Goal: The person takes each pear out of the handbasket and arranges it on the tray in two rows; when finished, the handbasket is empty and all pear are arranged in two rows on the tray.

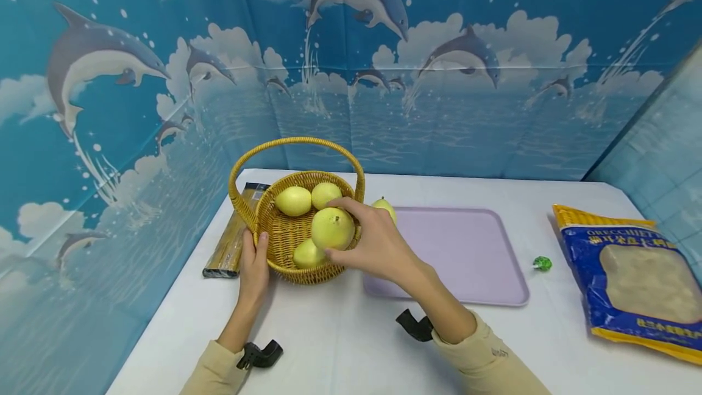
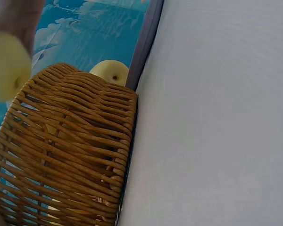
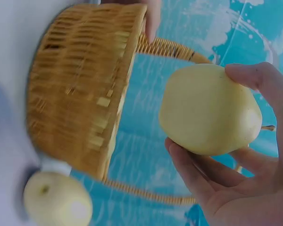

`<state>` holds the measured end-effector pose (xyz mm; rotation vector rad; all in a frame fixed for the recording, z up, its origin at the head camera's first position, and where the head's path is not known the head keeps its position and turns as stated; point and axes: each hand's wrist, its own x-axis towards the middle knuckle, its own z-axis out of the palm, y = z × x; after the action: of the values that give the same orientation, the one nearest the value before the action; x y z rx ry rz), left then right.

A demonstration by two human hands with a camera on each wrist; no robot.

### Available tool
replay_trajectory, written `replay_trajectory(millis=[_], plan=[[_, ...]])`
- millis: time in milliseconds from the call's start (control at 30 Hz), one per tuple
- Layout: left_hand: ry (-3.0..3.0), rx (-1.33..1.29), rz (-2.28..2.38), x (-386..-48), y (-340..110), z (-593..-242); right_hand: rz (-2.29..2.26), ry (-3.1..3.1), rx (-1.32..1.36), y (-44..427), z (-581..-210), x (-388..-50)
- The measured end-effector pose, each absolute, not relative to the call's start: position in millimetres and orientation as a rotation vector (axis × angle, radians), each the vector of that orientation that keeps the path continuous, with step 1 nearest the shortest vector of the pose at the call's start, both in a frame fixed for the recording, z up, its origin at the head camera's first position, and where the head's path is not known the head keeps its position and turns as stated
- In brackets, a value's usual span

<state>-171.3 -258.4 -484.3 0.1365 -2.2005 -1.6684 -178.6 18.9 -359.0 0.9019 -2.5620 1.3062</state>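
Note:
A yellow wicker basket point(image 1: 281, 238) with a tall arched handle stands on the table's left half. Inside lie three pale yellow pears, among them a left one point(image 1: 293, 201) and a front one point(image 1: 309, 255). My left hand point(image 1: 254, 273) grips the basket's left rim; in the left wrist view it is mostly out of frame. Over the basket's right side, my right hand point(image 1: 378, 241) holds another pear point(image 3: 207, 110) between thumb and fingers, clear of the rim in the right wrist view. One more pear point(image 3: 56, 200) sits outside the basket, on its right.
To the basket's right lies a lilac tray point(image 1: 455, 255). A small green-wrapped candy point(image 1: 542, 263) and a blue and yellow pasta bag point(image 1: 641, 285) are farther right. A long flat brown packet point(image 1: 230, 242) lies left of the basket. A dolphin-print curtain point(image 1: 340, 96) backs the table.

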Motion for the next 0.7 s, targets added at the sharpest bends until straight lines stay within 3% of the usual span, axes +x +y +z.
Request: replay_trajectory(millis=[300, 700], plan=[[-2.183, 0.105, -1.667, -171.7, -258.5, -485.0, 1.328, -2.596, 0.749, 77.8, -367.3, -184.8], [-2.222, 0.129, -1.645, -171.5, -258.8, -484.4, 1.265, -2.703, 0.528, 121.0, -379.6, -209.5]])
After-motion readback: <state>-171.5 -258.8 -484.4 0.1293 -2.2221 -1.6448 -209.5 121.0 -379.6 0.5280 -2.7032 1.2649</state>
